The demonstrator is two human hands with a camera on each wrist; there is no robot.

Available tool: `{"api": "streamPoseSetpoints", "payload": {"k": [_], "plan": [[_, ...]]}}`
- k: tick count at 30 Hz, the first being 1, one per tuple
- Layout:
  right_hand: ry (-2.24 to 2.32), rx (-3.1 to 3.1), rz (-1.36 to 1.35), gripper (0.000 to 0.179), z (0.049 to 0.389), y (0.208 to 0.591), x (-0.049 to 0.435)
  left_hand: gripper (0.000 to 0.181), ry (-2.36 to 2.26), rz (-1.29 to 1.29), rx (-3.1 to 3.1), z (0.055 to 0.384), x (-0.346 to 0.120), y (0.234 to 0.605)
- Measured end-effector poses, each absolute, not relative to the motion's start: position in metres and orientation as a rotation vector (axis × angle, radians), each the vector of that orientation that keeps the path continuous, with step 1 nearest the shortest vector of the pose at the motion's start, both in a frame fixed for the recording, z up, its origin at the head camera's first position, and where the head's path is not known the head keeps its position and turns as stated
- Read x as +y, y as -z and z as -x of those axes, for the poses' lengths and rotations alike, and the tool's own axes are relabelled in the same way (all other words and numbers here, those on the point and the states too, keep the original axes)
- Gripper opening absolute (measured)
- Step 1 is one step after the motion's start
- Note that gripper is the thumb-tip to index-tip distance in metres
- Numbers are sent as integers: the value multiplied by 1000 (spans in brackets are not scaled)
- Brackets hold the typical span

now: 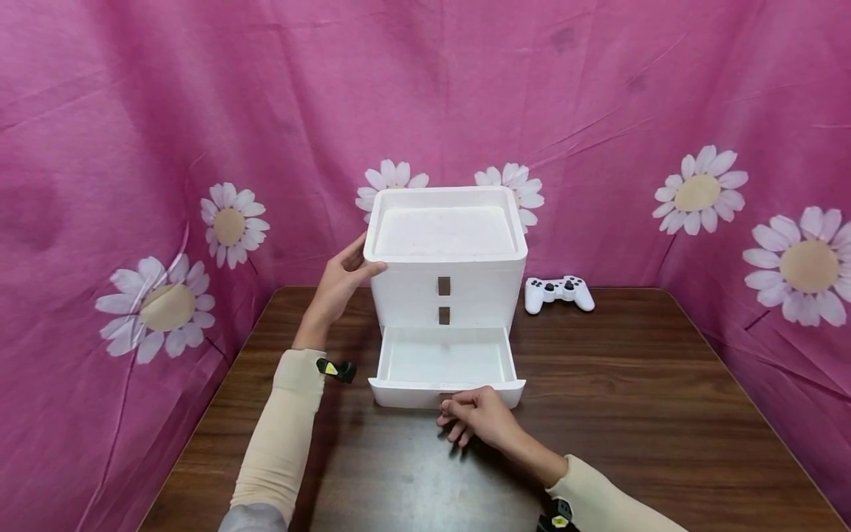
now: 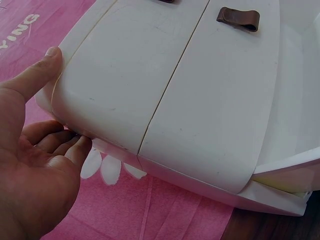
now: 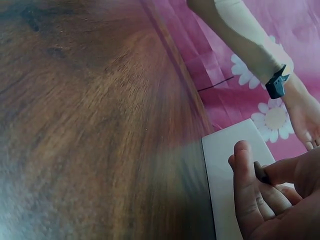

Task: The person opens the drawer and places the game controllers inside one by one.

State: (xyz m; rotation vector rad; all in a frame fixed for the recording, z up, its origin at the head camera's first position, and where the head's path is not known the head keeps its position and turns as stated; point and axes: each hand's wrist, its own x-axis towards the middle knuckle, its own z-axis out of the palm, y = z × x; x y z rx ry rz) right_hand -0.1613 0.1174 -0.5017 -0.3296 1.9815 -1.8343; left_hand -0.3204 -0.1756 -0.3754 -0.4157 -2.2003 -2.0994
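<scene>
A white three-drawer unit (image 1: 405,292) stands on the table, its bottom drawer (image 1: 399,395) pulled out and bare inside. Brown pull tabs mark the two upper drawers, which are closed; one such pull tab (image 2: 239,19) shows large in the left wrist view. My left hand (image 1: 335,284) holds the unit's upper left corner, thumb on the front and fingers against the side. At the front of the bottom drawer, my right hand (image 1: 482,417) pinches its brown pull tab (image 3: 261,173) between thumb and fingers, mostly covering it.
To the right of the unit lies a white game controller (image 1: 558,293), near the back of the brown wooden table (image 1: 638,391). A pink curtain with white daisies (image 1: 598,96) hangs behind and along both sides. The unit's top is a shallow rimmed tray (image 1: 445,259).
</scene>
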Motion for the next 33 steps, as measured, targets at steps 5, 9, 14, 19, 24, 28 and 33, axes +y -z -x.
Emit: {"api": "streamPoseSetpoints", "payload": {"k": [5, 9, 14, 19, 24, 28, 33], "plan": [[1817, 2007, 338, 31, 162, 503, 117, 81, 2089, 417, -2202, 321, -176, 375], [1746, 2038, 354, 32, 163, 501, 119, 81, 2088, 421, -2204, 321, -175, 375], [1532, 2129, 486, 25, 163, 490, 131, 80, 2087, 408, -2217, 319, -176, 376], [1326, 2291, 624, 21, 170, 469, 155, 80, 2092, 400, -2210, 320, -176, 377], [1258, 2416, 635, 19, 190, 445, 189, 80, 2103, 394, -2204, 321, -176, 377], [1223, 2522, 549, 19, 214, 431, 217, 80, 2109, 395, -2202, 321, -176, 377], [1198, 2627, 444, 18, 248, 418, 250, 81, 2121, 403, -2200, 320, -175, 377]]}}
